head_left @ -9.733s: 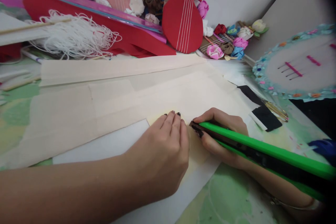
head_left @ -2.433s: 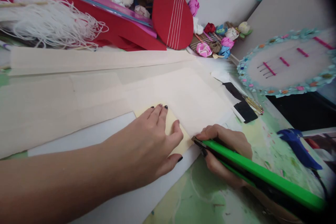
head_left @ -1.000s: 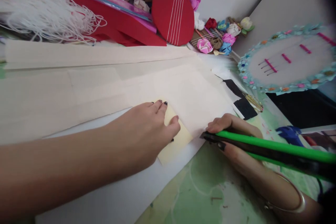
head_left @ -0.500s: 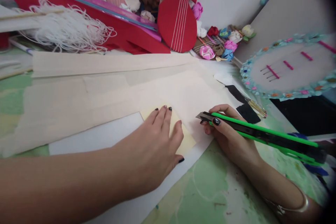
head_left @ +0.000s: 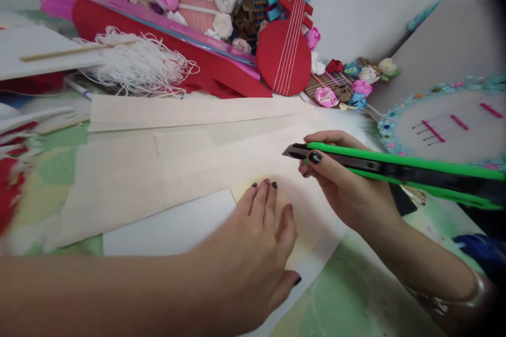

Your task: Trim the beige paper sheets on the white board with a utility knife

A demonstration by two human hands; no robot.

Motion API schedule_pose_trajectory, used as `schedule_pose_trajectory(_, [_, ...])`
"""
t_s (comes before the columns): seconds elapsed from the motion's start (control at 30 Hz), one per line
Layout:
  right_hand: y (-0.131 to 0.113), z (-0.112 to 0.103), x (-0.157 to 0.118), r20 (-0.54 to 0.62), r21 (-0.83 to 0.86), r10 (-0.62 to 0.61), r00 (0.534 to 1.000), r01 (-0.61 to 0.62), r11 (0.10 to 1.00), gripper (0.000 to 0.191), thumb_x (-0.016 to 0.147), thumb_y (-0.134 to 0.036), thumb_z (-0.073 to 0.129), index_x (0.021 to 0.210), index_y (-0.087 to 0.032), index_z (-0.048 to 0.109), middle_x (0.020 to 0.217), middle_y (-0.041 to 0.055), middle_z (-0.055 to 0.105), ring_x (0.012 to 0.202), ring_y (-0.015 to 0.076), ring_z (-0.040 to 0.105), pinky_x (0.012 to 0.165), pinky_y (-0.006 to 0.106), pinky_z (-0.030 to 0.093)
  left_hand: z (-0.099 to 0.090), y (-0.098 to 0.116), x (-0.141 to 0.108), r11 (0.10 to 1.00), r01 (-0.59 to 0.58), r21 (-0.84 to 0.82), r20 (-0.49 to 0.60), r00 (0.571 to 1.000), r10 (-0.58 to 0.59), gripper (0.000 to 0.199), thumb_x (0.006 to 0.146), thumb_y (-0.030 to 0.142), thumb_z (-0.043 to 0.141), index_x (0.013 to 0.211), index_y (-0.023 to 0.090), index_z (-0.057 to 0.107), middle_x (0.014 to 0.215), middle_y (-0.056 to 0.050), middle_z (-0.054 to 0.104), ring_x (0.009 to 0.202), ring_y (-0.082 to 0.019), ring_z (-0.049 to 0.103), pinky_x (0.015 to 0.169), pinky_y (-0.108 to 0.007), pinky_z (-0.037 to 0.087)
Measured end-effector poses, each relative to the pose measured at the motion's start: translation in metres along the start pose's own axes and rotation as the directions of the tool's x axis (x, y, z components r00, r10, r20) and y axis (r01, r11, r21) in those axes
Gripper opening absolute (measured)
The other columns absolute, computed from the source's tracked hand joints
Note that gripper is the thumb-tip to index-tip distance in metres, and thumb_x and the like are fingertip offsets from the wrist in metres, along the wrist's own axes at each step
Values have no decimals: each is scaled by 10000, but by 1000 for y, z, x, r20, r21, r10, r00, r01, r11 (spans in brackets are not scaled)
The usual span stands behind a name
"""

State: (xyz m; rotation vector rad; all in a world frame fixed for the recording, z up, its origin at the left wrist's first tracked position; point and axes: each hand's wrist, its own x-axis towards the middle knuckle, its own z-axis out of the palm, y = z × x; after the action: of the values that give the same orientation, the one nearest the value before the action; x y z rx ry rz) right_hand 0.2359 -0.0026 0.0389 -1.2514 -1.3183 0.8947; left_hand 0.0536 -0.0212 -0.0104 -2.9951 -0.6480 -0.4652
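My left hand (head_left: 253, 242) lies with its fingers spread on a pale yellow piece (head_left: 306, 221), which rests over a white sheet (head_left: 166, 226). Green and black describe the utility knife (head_left: 379, 166) that my right hand (head_left: 348, 184) is wrapped around. Its metal blade is out and points left, over the cream paper and above the fingertips of my left hand. Long cream paper (head_left: 118, 184) stretches across the table behind my left hand, with a folded strip (head_left: 177, 116) along its far side. The palm of my left hand hides part of the yellow piece.
A tangle of white string (head_left: 138, 63) and a thin stick (head_left: 75, 51) lie at the back left. Behind the paper stand a red round string-instrument model (head_left: 283, 58) and paper flowers (head_left: 327, 97). An oval flower-edged board (head_left: 466, 121) is at right.
The view has shifted, so the table things appear further right and lower. My right hand has moved the knife away from me, over the cream paper. My left hand still presses the yellow piece.
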Motion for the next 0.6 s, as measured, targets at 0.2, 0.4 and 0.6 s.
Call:
schedule_pose_trajectory(0.2, [21,25,27,202,168,110,973,-145,975,323,726,-255,791,1008,-223,637,746,-47,653,587,76,586,595,221,524,0,0,1,999,9,-33,2,1000,-9,652,917,515,484,1307,1,578,1350,-362,470,1299,-519,401,1025,-612,416])
schedule_pose_trajectory(0.4, [39,25,42,213,283,124,969,-183,942,249,706,-250,801,889,-217,636,785,-40,652,619,68,573,600,193,501,3,0,2,999,14,-33,-12,1000,-14,656,894,536,523,1280,11,603,1289,-369,526,1274,-506,450,1006,-589,443])
schedule_pose_trajectory(0.6, [44,19,44,221,394,135,966,-215,894,216,748,-368,764,874,-214,680,798,-23,638,618,80,554,629,214,514,2,-2,1,1000,15,-19,-48,999,-16,655,875,545,550,1254,16,621,1278,-385,520,1254,-508,470,984,-574,463])
